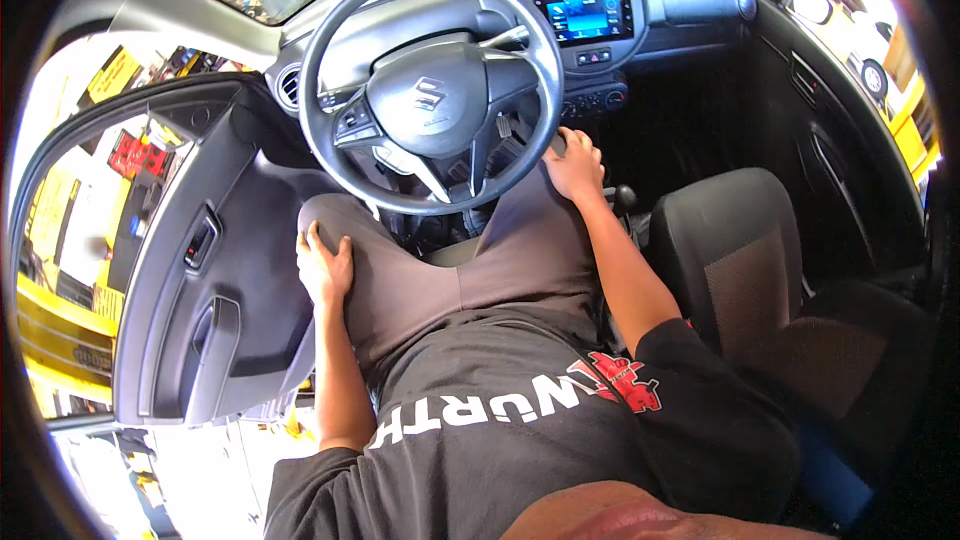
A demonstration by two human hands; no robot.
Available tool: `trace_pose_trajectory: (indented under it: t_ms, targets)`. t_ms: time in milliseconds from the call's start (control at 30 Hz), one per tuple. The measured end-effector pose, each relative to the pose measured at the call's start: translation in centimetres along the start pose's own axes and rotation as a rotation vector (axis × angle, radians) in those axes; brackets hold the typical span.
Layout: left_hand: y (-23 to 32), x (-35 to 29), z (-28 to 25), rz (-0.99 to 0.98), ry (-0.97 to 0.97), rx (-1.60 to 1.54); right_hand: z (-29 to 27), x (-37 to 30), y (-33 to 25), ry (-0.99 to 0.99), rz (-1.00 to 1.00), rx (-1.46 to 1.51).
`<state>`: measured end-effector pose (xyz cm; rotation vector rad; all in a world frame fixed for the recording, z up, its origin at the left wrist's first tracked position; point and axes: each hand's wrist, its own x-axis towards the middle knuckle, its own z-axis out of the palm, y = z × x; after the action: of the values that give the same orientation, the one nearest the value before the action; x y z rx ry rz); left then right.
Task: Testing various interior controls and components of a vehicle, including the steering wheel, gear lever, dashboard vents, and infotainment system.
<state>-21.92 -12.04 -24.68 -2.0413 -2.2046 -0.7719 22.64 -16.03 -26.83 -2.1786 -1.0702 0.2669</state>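
Observation:
I sit in a car's driver seat, with both hands on my legs. My left hand [325, 265] lies on the outer side of my left thigh, its fingers and thumb apart and nothing in it. Over my right knee rests my right hand [577, 162], fingers loosely bent and spread, holding nothing visible. Just to that hand's left is the lower right rim of the black steering wheel [549, 110], apart from it as far as I can see. Beside my right forearm stands the round gear knob [625, 196].
The driver's door [250, 310] stands open on the left. Ahead are the lit dashboard screen [585, 15] and the climate knobs [596, 100]. To the right are the passenger seat [735, 240] and the passenger door [830, 130]. Pedals [503, 127] show partly below the wheel.

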Motion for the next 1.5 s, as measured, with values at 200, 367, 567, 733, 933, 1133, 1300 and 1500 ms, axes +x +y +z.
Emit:
trace_pose_trajectory:
  t_ms: [200, 367, 567, 733, 933, 1133, 1300, 1500]
  targets:
    - [-0.3, 4.0, 1.3, 0.113, 0.018, -0.899, -0.5, 1.8, 0.5, 0.081, -0.168, 1.216]
    - [7.2, 8.0, -2.2, 0.010, -0.164, -1.255, -7.8, 2.0, -11.5, 0.277, -0.577, 0.851]
    - [13.4, 13.9, -4.6, 0.259, 0.071, -1.063, -11.8, 8.7, -17.2, 0.142, -0.633, 0.346]
    - [15.5, 17.4, -9.8, 0.429, -0.126, -0.823, -12.7, 12.3, -19.5, -0.215, -0.649, 0.486]
    - [19.2, 15.6, -13.1, 0.211, -0.241, -0.568, -13.6, 13.1, -18.5, -0.140, -0.616, 0.280]
    - [16.5, 18.1, -8.3, 0.334, -0.010, -0.645, -11.5, 13.5, -19.0, 0.058, -0.715, 0.199]
    - [16.4, 18.3, -7.8, 0.336, 0.039, -0.688, -11.7, 13.4, -19.1, 0.067, -0.706, 0.194]
    - [16.6, 18.1, -8.3, 0.307, 0.009, -0.667, -12.1, 13.5, -19.3, 0.022, -0.643, 0.219]
